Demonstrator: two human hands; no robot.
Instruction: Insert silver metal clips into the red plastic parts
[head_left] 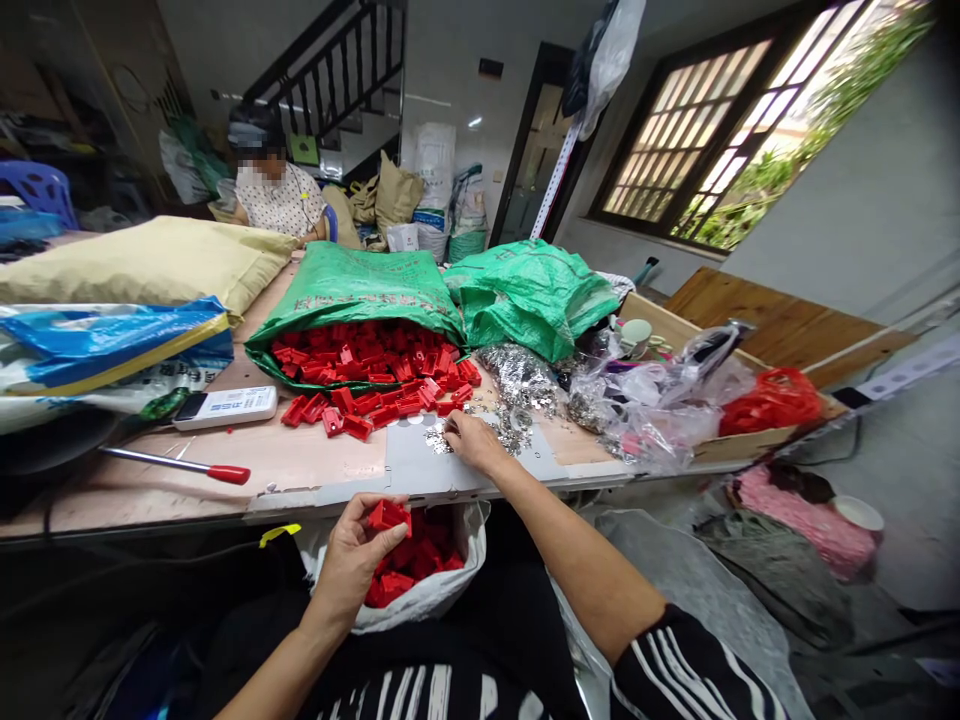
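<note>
My left hand (361, 550) pinches a red plastic part (390, 516) between thumb and fingers, just above an open white sack (472, 560) filled with similar red parts (442, 565). On the table, my right hand (474, 442) reaches down with its fingers drawn together into small shiny metal pieces (439, 437) scattered over a grey sheet (420, 475). What its fingertips hold, if anything, is too small to make out. Behind it, a green woven sack (367, 280) lies on its side, with many red parts (352, 355) spilling from its mouth onto the table.
A clear bag of metal pieces (521, 375) and another green sack (532, 290) lie to the right, beside a box (742, 450) of plastic bags. On the left are a white device (229, 405) and a red-handled lever (225, 473). Another person (277, 195) sits across the table.
</note>
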